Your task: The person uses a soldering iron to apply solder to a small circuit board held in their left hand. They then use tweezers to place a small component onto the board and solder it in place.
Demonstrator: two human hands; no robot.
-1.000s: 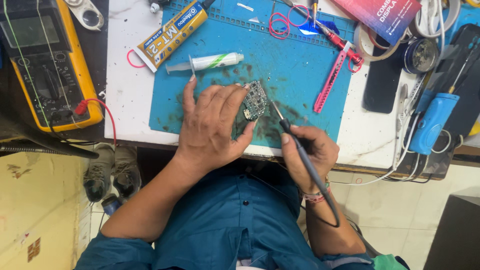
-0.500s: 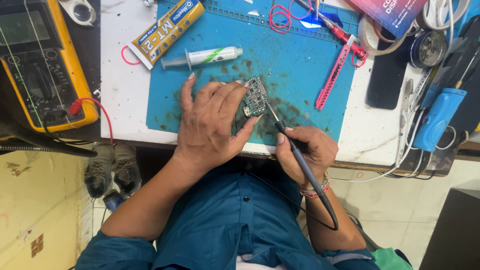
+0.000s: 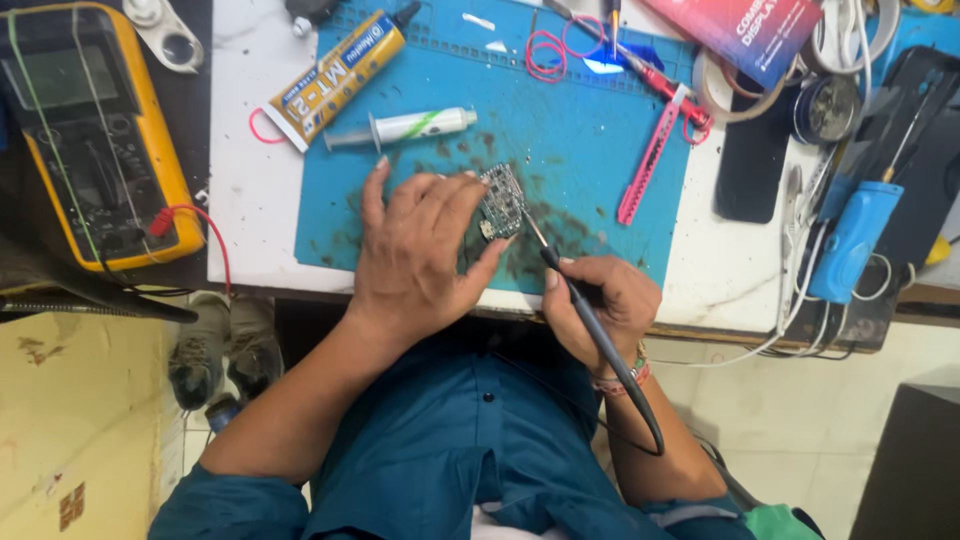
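Small circuit board (image 3: 501, 200) lying flat near the middle of the blue work mat (image 3: 420, 200), pinned there so it cannot slide under the tool. Left hand (image 3: 420, 255) spread over it from seven o'clock, fingers pressing down on the board's left edge, thumb braced at its lower corner. Right hand (image 3: 605, 305) at four o'clock of the board, fingers clenched pen-style round a soldering iron (image 3: 560, 270), tip angled up toward the board's lower right edge, cord trailing back over the wrist. Flux syringe (image 3: 405, 128) at eleven o'clock, within reach; yellow adhesive tube (image 3: 335, 80) beyond it. Pink plastic pry tool (image 3: 650, 160) at two o'clock. Yellow multimeter (image 3: 95, 130) far off at nine o'clock, beside the mat.
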